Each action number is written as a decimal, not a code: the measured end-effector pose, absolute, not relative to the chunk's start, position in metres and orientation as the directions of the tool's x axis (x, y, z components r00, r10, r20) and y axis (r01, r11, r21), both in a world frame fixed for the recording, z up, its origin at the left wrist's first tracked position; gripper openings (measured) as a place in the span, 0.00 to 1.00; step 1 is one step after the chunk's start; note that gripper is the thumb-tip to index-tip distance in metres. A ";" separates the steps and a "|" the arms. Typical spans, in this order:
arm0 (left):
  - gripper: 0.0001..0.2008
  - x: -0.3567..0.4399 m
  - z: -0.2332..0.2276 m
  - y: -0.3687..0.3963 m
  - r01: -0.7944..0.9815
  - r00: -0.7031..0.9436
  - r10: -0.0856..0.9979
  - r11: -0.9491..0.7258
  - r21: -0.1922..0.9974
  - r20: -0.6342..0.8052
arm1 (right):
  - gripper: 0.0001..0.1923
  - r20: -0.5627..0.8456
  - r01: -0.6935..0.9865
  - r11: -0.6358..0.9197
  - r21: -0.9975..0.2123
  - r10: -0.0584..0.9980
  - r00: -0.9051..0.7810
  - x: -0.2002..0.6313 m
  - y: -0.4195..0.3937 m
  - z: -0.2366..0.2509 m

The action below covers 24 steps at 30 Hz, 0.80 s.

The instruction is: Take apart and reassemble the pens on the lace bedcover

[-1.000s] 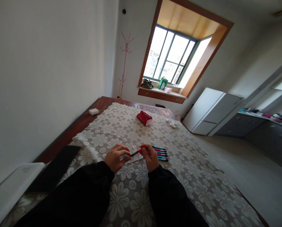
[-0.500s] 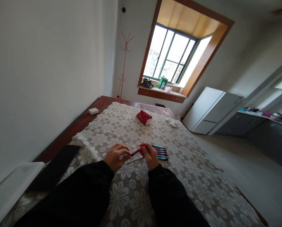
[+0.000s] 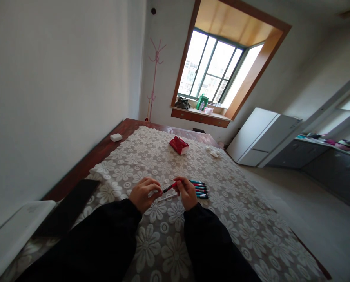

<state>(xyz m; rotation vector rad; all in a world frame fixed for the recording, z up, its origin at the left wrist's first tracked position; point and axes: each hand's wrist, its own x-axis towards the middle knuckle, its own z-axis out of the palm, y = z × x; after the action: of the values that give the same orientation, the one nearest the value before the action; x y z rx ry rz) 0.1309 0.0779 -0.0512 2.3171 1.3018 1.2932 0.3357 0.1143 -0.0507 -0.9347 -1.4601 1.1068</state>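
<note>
Daylight from the far window (image 3: 213, 72), panes blown out with glare, room evenly lit, soft shadows, dark sleeves (image 3: 110, 239) near, wide-angle bending and tilt at edges, sharp focus.

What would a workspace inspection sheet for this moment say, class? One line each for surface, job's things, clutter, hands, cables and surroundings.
Surface: table of dark wood, mostly under a white floral lace cloth.
Job's things: red pen held between both hands; row of pens lying on the cloth just right of them; a pale stick-like piece below the hands, too small to identify.
Clutter: red packet, small white box, white scraps, black flat object.
Hands: left hand and right hand each grip one end of the red pen.
Cables: nothing seen.
Surroundings: window, pink coat stand, white cabinet.
</note>
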 end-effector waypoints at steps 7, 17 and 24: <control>0.02 0.131 -0.048 0.077 0.613 0.235 0.763 -0.597 0.518 0.602 | 0.21 0.249 0.007 0.257 -0.966 0.943 -0.222 0.335 0.115 -0.053; 0.03 0.131 -0.052 0.078 0.611 0.235 0.769 -0.592 0.525 0.594 | 0.21 0.241 0.002 0.247 -0.969 0.947 -0.213 0.335 0.114 -0.052; 0.04 0.132 -0.048 0.076 0.619 0.222 0.765 -0.589 0.520 0.604 | 0.20 0.256 0.004 0.262 -0.965 0.946 -0.199 0.335 0.115 -0.053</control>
<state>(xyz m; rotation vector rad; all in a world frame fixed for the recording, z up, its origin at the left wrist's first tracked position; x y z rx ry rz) 0.1324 0.0757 -0.0477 2.3185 1.3286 1.3037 0.3354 0.1149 -0.0532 -0.9319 -1.4885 1.1344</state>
